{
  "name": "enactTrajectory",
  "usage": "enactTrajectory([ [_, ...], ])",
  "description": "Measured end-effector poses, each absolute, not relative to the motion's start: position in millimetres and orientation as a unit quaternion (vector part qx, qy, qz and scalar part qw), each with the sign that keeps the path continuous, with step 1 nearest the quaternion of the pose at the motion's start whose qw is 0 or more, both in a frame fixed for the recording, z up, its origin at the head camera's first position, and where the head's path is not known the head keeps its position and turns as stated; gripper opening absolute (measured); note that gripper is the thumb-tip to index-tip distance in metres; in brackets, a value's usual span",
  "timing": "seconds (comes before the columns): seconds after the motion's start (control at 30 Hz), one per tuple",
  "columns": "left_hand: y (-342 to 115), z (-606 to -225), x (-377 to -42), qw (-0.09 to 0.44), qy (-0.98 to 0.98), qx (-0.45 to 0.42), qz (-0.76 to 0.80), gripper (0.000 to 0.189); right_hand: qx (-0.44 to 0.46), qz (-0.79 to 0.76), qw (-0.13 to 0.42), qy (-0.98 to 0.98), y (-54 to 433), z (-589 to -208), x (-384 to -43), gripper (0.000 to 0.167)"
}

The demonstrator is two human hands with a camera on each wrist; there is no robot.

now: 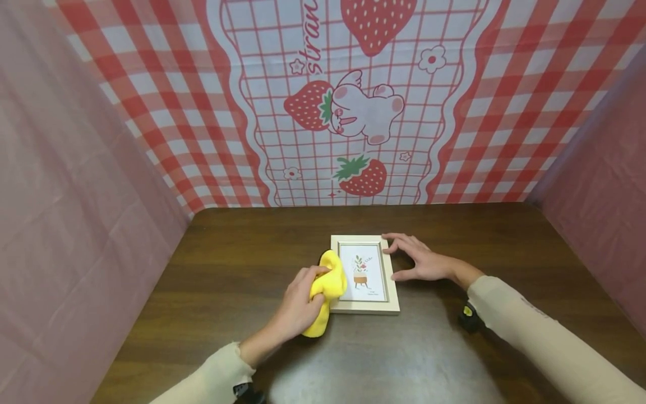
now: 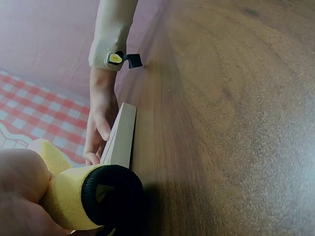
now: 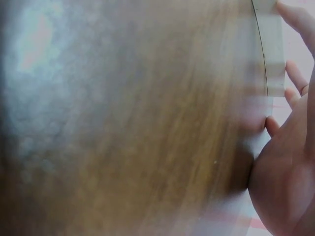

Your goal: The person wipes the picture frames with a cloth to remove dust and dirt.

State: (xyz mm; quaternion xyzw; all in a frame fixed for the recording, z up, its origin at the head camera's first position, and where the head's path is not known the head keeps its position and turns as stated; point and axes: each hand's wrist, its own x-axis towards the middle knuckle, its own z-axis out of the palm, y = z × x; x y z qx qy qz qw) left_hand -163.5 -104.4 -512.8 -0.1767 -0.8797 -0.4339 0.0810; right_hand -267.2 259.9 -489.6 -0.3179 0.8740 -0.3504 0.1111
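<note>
On the tabletop (image 1: 242, 241), the frame (image 1: 362, 275) lies between your left fingers (image 1: 314, 271), holding a cloth (image 1: 330, 283) over its edge, and your right fingers (image 1: 404, 245), spread wide, touching it.

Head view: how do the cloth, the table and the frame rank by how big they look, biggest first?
1. Table
2. Frame
3. Cloth, partly hidden, so judged by what shows

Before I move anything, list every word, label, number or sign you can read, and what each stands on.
"stran": sideways on the strawberry-print backdrop cloth, cut off at the top.
Lines on the framed plant print: too small to read.
Yellow label on the right wrist camera: too blurred.
Marking on the right sleeve: too faint.
</note>
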Motion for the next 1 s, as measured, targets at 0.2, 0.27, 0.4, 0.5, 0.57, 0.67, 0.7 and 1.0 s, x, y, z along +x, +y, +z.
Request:
enactTrajectory([
  [0.2, -102.3, -500.7, -158.3, 0.083, -0.878, -0.176, -0.438, 0.055, -0.315, -0.333, 0.113, 0.882, 259.7, -487.6, -266.7, 0.044],
  [0.27, -101.2, -495.0, -156.7, 0.076, -0.877, -0.173, -0.442, 0.055, -0.318, -0.335, 0.110, 0.880, 260.1, -488.2, -267.0, 0.045],
  [0.4, -100.7, -499.6, -160.2, 0.083, -0.877, -0.174, -0.440, 0.055, -0.327, -0.342, 0.099, 0.875, 260.8, -489.3, -265.9, 0.046],
  [0.5, -99.5, -495.0, -161.1, 0.088, -0.880, -0.174, -0.433, 0.054, -0.338, -0.344, 0.086, 0.872, 261.1, -490.5, -265.1, 0.046],
  [0.57, -96.5, -482.1, -158.5, 0.074, -0.885, -0.161, -0.431, 0.052, -0.341, -0.348, 0.083, 0.869, 261.3, -490.3, -264.8, 0.046],
  [0.67, -93.5, -472.8, -160.7, 0.060, -0.889, -0.150, -0.428, 0.052, -0.340, -0.349, 0.084, 0.870, 261.4, -491.0, -265.6, 0.045],
  [0.7, -92.0, -469.9, -161.7, 0.054, -0.892, -0.143, -0.426, 0.052, -0.337, -0.347, 0.087, 0.871, 261.5, -490.9, -266.2, 0.045],
  [1.0, -97.2, -531.2, -219.7, 0.077, -0.908, -0.140, -0.387, 0.054, -0.351, -0.348, 0.071, 0.867, 260.6, -492.5, -265.6, 0.047],
])
